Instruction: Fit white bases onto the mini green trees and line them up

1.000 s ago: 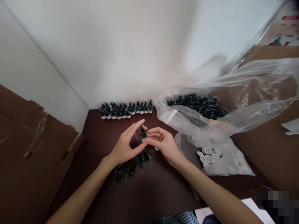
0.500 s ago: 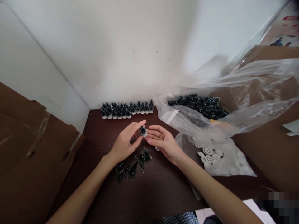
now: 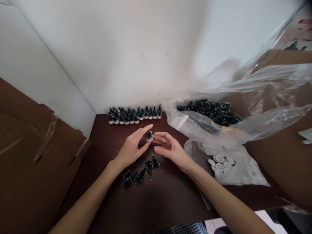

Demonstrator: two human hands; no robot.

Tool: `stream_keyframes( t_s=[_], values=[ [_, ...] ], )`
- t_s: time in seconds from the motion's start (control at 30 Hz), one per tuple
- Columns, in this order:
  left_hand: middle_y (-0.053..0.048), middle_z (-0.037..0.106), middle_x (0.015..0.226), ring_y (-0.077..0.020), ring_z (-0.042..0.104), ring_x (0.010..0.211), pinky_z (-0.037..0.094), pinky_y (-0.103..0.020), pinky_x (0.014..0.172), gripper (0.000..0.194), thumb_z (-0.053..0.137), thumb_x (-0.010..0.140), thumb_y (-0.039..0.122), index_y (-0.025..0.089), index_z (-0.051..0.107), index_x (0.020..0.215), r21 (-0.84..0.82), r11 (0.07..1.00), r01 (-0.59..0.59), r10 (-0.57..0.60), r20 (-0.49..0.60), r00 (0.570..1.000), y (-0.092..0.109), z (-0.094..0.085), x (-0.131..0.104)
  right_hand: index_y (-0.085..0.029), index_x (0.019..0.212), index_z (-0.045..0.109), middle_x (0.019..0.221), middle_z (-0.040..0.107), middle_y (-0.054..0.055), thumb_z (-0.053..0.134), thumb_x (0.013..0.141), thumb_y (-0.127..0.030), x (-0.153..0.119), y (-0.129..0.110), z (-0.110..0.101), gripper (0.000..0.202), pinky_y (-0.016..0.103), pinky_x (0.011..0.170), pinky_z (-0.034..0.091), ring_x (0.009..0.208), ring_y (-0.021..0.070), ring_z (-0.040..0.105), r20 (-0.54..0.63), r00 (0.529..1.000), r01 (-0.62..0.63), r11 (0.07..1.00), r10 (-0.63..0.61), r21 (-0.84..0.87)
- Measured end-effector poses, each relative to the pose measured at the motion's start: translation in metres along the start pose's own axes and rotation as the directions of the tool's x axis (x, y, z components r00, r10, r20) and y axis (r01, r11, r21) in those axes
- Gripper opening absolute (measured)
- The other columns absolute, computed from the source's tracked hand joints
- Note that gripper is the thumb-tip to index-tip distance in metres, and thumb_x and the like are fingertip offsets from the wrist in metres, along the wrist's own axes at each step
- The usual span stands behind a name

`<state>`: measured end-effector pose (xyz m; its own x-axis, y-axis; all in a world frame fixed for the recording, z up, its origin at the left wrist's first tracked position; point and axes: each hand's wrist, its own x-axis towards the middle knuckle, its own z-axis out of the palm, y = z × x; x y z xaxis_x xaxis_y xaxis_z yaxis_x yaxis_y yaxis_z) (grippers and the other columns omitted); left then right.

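Note:
Between the thumb and fingers of my left hand point(image 3: 134, 144) is a small dark green bottle-brush tree point(image 3: 149, 135) with a white base, tilted so its base faces me. My right hand point(image 3: 170, 148) is just to the right, fingers stretched toward the tree and apart from the thumb; its fingertips are close to the base, and I cannot tell if they touch it. Below my hands, several loose miniature trees point(image 3: 140, 176) lie on the dark brown table point(image 3: 156, 206). Behind them, rows of trees on white bases point(image 3: 126, 116) stand upright by the wall.
On the right, a clear plastic bag point(image 3: 180, 122) holds a heap of dark green trees point(image 3: 212, 110). Nearer lies a bag of white round bases point(image 3: 220, 164). Cardboard boxes flank the table, one on the left point(image 3: 36, 162) and one on the right point(image 3: 280, 156).
The tree in my left hand has turned slightly, its base now pointing more straight down toward me. My right fingers have drawn a little away from it. The whole view has shifted slightly.

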<state>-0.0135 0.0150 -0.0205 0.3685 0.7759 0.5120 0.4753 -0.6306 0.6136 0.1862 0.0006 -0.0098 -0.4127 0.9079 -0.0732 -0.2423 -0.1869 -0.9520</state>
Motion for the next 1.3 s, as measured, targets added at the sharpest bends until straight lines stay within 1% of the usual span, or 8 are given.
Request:
stream_keyframes(
  t_s=[0.43, 0.57, 0.73, 0.87, 0.97, 1.1, 1.17, 1.3],
  values=[
    [-0.010, 0.061, 0.132, -0.0223, 0.063, 0.102, 0.050, -0.042, 0.097, 0.057, 0.053, 0.092, 0.019, 0.024, 0.041, 0.147, 0.217, 0.965, 0.149, -0.139, -0.061, 0.988, -0.050, -0.010, 0.001, -0.022, 0.101, 0.062, 0.123, 0.064, 0.007, 0.075, 0.075, -0.033, 0.001, 0.000, -0.001, 0.031, 0.037, 0.095, 0.048, 0.107, 0.0198, 0.064, -0.111, 0.994, -0.039, 0.982, 0.019, -0.183],
    [-0.010, 0.060, 0.132, -0.0243, 0.059, 0.110, 0.048, -0.043, 0.099, 0.057, 0.052, 0.093, 0.017, 0.025, 0.039, 0.148, 0.268, 0.945, 0.187, -0.177, -0.063, 0.982, -0.054, -0.010, 0.002, -0.023, 0.099, 0.064, 0.118, 0.065, 0.006, 0.074, 0.076, -0.033, 0.000, -0.001, 0.000, 0.027, 0.034, 0.091, 0.048, 0.104, 0.0185, 0.063, -0.121, 0.992, -0.050, 0.979, 0.026, -0.198],
    [-0.009, 0.063, 0.114, -0.0205, 0.061, 0.093, 0.052, -0.039, 0.088, 0.060, 0.054, 0.092, 0.020, 0.026, 0.037, 0.150, 0.250, 0.939, 0.238, -0.225, -0.080, 0.971, -0.055, -0.010, 0.002, -0.023, 0.097, 0.065, 0.112, 0.066, 0.004, 0.074, 0.077, -0.033, 0.000, -0.002, 0.000, 0.024, 0.032, 0.088, 0.048, 0.100, 0.0178, 0.063, -0.121, 0.992, -0.052, 0.977, 0.027, -0.209],
    [-0.009, 0.064, 0.118, -0.0179, 0.060, 0.088, 0.053, -0.035, 0.081, 0.069, 0.061, 0.087, 0.024, 0.023, 0.031, 0.150, 0.158, 0.951, 0.267, -0.255, -0.094, 0.962, -0.057, -0.011, 0.002, -0.023, 0.098, 0.065, 0.107, 0.067, 0.004, 0.072, 0.077, -0.032, 0.000, -0.002, 0.000, 0.024, 0.032, 0.085, 0.048, 0.096, 0.0173, 0.063, -0.121, 0.992, -0.064, 0.973, 0.038, -0.222],
    [-0.008, 0.063, 0.110, -0.0165, 0.059, 0.083, 0.052, -0.031, 0.074, 0.061, 0.067, 0.082, 0.029, 0.019, 0.044, 0.138, 0.127, 0.951, 0.280, -0.258, -0.167, 0.952, -0.057, -0.013, 0.003, -0.023, 0.099, 0.065, 0.102, 0.067, 0.003, 0.071, 0.078, -0.031, 0.000, -0.002, 0.001, 0.023, 0.032, 0.084, 0.048, 0.092, 0.0169, 0.063, -0.118, 0.992, -0.074, 0.968, 0.047, -0.238],
    [-0.001, 0.059, 0.074, -0.0146, 0.055, 0.066, 0.045, -0.026, 0.060, 0.023, 0.072, 0.079, 0.035, 0.017, 0.060, 0.086, 0.175, 0.922, 0.344, -0.305, -0.216, 0.927, -0.050, -0.019, 0.004, -0.023, 0.099, 0.065, 0.099, 0.067, 0.002, 0.071, 0.079, -0.031, 0.000, -0.002, 0.001, 0.023, 0.032, 0.085, 0.047, 0.091, 0.0165, 0.063, -0.114, 0.993, -0.067, 0.965, 0.039, -0.255],
    [0.002, 0.057, 0.062, -0.0140, 0.052, 0.058, 0.042, -0.026, 0.057, 0.027, 0.071, 0.080, 0.039, 0.018, 0.058, 0.069, 0.198, 0.905, 0.378, -0.348, -0.169, 0.922, -0.047, -0.021, 0.004, -0.023, 0.099, 0.066, 0.100, 0.068, 0.002, 0.071, 0.079, -0.031, 0.000, -0.001, 0.001, 0.023, 0.032, 0.084, 0.048, 0.091, 0.0167, 0.063, -0.112, 0.993, -0.061, 0.963, 0.033, -0.261],
    [-0.001, 0.066, 0.070, -0.0167, 0.056, 0.062, 0.044, -0.029, 0.062, 0.020, 0.067, 0.083, 0.038, 0.019, 0.070, 0.077, 0.272, 0.900, 0.340, -0.336, -0.061, 0.940, -0.047, -0.022, 0.002, -0.023, 0.098, 0.066, 0.100, 0.068, 0.003, 0.071, 0.079, -0.032, -0.001, -0.001, 0.001, 0.021, 0.032, 0.083, 0.049, 0.091, 0.0172, 0.064, -0.101, 0.995, -0.051, 0.959, 0.023, -0.278]
  ],
)
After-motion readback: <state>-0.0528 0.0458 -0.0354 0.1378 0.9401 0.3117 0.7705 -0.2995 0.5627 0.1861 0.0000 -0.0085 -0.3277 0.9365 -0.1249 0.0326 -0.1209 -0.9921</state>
